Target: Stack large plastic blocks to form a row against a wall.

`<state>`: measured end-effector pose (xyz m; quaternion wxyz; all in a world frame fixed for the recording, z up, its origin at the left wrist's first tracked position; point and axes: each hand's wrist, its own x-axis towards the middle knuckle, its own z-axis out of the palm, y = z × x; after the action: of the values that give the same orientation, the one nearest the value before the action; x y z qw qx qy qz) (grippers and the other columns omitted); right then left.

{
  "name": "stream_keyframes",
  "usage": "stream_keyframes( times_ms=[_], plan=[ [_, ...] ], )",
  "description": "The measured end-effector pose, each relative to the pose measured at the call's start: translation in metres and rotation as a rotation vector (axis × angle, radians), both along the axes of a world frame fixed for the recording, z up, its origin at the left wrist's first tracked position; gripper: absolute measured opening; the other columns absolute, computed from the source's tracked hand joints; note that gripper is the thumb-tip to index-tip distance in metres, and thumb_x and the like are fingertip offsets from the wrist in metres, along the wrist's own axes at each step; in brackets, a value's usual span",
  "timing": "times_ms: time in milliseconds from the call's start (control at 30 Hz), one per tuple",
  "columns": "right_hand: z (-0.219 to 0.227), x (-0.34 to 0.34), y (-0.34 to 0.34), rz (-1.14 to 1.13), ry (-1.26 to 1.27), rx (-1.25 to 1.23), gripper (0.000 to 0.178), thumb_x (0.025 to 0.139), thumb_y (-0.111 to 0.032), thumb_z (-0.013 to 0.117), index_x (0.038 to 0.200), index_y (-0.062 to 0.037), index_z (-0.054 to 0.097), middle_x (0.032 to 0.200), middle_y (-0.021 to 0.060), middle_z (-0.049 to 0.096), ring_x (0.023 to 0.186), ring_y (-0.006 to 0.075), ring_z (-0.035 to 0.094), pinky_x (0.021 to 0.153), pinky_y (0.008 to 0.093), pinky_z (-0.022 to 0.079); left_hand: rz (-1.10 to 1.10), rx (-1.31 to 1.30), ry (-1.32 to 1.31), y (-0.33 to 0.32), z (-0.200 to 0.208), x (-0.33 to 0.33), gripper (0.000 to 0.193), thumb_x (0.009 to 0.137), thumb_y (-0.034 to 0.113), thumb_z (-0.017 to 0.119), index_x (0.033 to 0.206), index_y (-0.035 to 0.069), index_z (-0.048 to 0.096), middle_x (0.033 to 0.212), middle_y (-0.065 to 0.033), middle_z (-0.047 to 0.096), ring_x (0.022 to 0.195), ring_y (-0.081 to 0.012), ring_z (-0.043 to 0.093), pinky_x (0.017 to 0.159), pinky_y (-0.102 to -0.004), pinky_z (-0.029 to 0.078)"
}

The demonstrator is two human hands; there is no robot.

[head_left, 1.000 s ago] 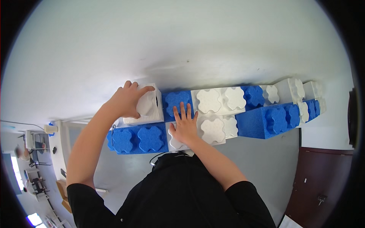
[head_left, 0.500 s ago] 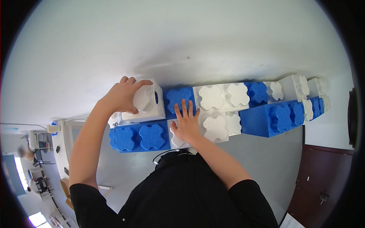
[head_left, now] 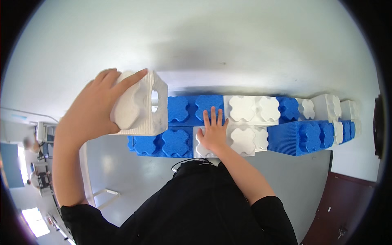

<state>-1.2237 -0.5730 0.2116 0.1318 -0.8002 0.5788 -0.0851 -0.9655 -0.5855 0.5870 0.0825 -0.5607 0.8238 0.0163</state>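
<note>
The left hand [head_left: 96, 104] is bent wide around a white block [head_left: 143, 102], thumb along its near side and fingers over its far edge, gripping it about a rounded, lobed stud [head_left: 126, 107] of matte, foam-like stuff. The block's sides are finely ribbed, its end face looks grainy, and a smooth-edged oval slot [head_left: 154, 98] is cut through near the right end; pale light shows inside the slot. It juts over the left end of the blocks' far row, seemingly raised, though its underside is hidden. The right hand [head_left: 213, 134] lies flat with fingers spread and grips nothing, palm over a white block of the near row [head_left: 225, 149], fingertips reaching onto a blue block of the far row [head_left: 192, 120]. Beside it, at the near row's left end, sits a speckled, rough-looking blue block [head_left: 160, 152] with clover-shaped studs. To the right of the hands, a white block of the far row [head_left: 255, 118] carries two similar studs, and beyond stands a larger-looking blue block [head_left: 281, 139] showing a long ribbed side. A smooth pale wall [head_left: 245, 45] runs along the far edge; a smooth grey floor [head_left: 134, 175] spreads below the near edge.
</note>
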Motion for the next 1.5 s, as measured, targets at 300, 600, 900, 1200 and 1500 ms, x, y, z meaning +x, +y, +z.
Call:
stream_keyframes(
  times_ms=[300,600,900,1200,1500],
  plan=[
    [0.013,0.003,-0.001,0.013,0.013,0.017,0.082,0.095,-0.043,0.061,0.165,-0.0098,0.033,0.174,0.0222,0.020,0.158,0.0508,0.017,0.119,0.0756,0.023,0.193,0.244,0.058,0.092,-0.103,0.087,0.129,0.050,0.006,0.090,0.165,0.011,0.031,0.139,-0.0176,0.056,0.139,-0.0418,0.048,0.114,-0.0489,0.045],
    [0.006,0.001,-0.002,-0.003,0.027,-0.010,0.084,0.093,-0.046,0.062,0.165,-0.0110,0.035,0.174,0.0216,0.021,0.158,0.0499,0.018,0.116,0.0751,0.028,0.156,0.171,0.085,0.101,-0.123,0.087,0.119,0.057,0.012,0.091,0.162,0.013,0.036,0.139,-0.0137,0.056,0.139,-0.0372,0.048,0.113,-0.0492,0.045],
    [0.011,0.002,-0.001,-0.017,0.029,0.030,0.083,0.094,-0.042,0.065,0.165,-0.0127,0.034,0.174,0.0195,0.020,0.160,0.0472,0.017,0.119,0.0689,0.029,0.114,0.206,-0.009,0.092,-0.128,0.083,0.119,0.058,0.013,0.092,0.162,0.013,0.035,0.137,-0.0157,0.055,0.137,-0.0386,0.049,0.112,-0.0485,0.046],
    [0.011,0.002,-0.001,-0.016,0.015,0.007,0.082,0.093,-0.041,0.066,0.164,-0.0121,0.036,0.174,0.0205,0.022,0.159,0.0477,0.018,0.118,0.0660,0.031,0.129,0.238,-0.007,0.087,-0.152,0.093,0.129,0.055,0.012,0.094,0.165,0.014,0.027,0.143,-0.0171,0.049,0.144,-0.0407,0.042,0.114,-0.0531,0.041],
    [0.012,0.002,0.000,-0.011,0.027,-0.014,0.083,0.093,-0.041,0.066,0.164,-0.0112,0.037,0.173,0.0217,0.023,0.158,0.0487,0.020,0.116,0.0636,0.035,0.124,0.251,-0.013,0.091,-0.166,0.092,0.129,0.057,0.014,0.094,0.165,0.013,0.024,0.148,-0.0178,0.044,0.146,-0.0430,0.037,0.115,-0.0562,0.037]
  ],
)
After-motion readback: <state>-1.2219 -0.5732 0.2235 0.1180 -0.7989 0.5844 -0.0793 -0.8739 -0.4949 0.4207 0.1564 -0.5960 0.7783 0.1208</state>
